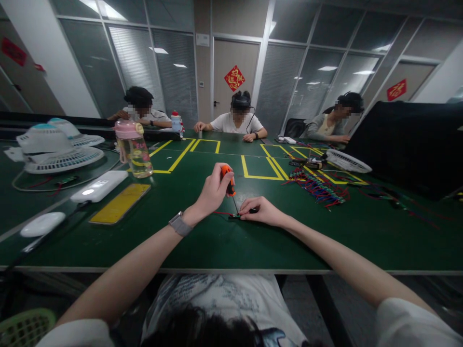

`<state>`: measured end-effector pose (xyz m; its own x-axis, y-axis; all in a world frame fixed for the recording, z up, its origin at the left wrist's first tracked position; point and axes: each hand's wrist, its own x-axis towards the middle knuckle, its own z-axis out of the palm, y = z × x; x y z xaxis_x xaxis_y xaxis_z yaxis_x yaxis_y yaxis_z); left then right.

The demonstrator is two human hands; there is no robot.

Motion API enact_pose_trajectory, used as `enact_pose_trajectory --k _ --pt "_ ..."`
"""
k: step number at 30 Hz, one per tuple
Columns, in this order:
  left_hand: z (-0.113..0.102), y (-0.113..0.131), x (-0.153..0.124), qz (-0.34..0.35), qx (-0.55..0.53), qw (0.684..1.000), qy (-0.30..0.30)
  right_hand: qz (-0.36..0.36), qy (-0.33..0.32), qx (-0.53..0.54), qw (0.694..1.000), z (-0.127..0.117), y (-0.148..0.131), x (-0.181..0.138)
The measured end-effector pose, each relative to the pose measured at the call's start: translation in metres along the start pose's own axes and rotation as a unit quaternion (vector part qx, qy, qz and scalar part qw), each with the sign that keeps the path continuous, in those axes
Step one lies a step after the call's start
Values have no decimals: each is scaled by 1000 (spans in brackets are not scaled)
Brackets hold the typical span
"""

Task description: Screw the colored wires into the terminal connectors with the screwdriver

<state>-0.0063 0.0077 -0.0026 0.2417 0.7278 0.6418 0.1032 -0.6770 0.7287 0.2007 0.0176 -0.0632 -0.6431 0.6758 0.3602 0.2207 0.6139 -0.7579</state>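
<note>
My left hand (216, 189) is wrapped round the orange handle of a screwdriver (227, 179), which is tilted with its thin shaft pointing down. The tip meets a small green circuit board (235, 216) lying on the green table (202, 246). A red wire (221, 212) runs off the board's left side. My right hand (261, 210) pinches the board's right end between thumb and fingers, which partly hide it. What the tip touches on the board is too small to make out.
Many small boards with red and blue wires (318, 187) lie to the right. On the left are a yellow phone (121, 203), a white power bank (99, 186), a drink bottle (134, 149) and white fans (65, 149). Three people sit across the table. A black panel (412, 149) stands far right.
</note>
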Motion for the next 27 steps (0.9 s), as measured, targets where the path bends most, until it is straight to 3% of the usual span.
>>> enact_pose_trajectory --k 27 --pt "2 4 -3 39 60 997 -22 5 0 23 1000 -1 1 0"
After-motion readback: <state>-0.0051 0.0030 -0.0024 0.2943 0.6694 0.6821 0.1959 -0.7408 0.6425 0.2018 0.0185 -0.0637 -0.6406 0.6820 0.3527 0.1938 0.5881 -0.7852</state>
